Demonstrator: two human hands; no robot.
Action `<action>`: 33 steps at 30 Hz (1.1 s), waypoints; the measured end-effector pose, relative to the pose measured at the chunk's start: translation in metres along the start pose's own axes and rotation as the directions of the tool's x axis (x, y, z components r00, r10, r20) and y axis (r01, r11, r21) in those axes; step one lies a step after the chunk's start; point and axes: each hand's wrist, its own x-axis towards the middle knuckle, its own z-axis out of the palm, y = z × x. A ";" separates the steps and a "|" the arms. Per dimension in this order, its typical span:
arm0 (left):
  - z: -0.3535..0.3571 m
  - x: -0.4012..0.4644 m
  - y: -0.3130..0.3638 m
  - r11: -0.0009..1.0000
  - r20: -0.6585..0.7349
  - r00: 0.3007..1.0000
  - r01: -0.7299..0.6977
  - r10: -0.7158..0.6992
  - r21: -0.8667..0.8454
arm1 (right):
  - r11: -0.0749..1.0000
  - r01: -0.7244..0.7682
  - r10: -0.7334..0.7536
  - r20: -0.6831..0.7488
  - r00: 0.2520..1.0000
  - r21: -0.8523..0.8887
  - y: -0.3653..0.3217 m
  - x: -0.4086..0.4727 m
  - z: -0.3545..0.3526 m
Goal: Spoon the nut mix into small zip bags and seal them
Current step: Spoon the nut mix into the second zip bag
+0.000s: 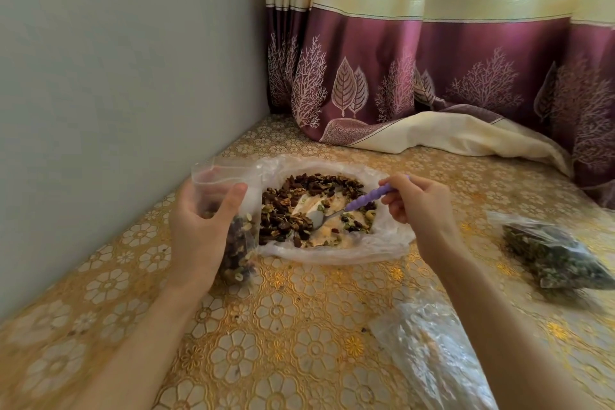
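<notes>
left hand (pixel 196 226) gripped the small zip bag (pixel 229 210) upright, mouth up and open, part-filled | nut mix (pixel 299 206) lay just right of it on a plastic sheet (pixel 382 243) on the desk (pixel 283 326) | right hand (pixel 416 200) pinched the spoon (pixel 346 206), handle slanting up-right, bowl down-left in the mix, pointing toward the bag | a filled bag (pixel 552 256) lay far right

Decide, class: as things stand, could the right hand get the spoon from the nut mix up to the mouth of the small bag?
Probably yes. The right hand holds the spoon in the nut mix, and the left hand holds the small bag upright just beside it, mouth open, with nothing between them.
</notes>
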 end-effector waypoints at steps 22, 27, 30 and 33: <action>-0.003 0.002 -0.001 0.998 -0.031 1.000 0.003 -0.005 -0.064 | 0.944 0.317 -0.295 0.200 0.934 -0.088 0.004 -0.006 0.009; -0.002 0.001 -0.002 0.998 -0.023 1.000 0.009 -0.010 -0.057 | 0.983 0.185 -0.175 0.263 0.949 -0.014 0.010 -0.003 0.008; -0.002 0.001 -0.002 0.999 -0.019 1.000 0.013 -0.014 -0.053 | 0.996 0.085 -0.080 0.298 0.951 -0.002 0.015 -0.006 0.014; -0.002 0.001 -0.002 0.998 -0.011 1.000 0.016 -0.017 -0.054 | 0.995 -0.069 0.047 0.284 0.958 0.065 0.020 -0.008 0.022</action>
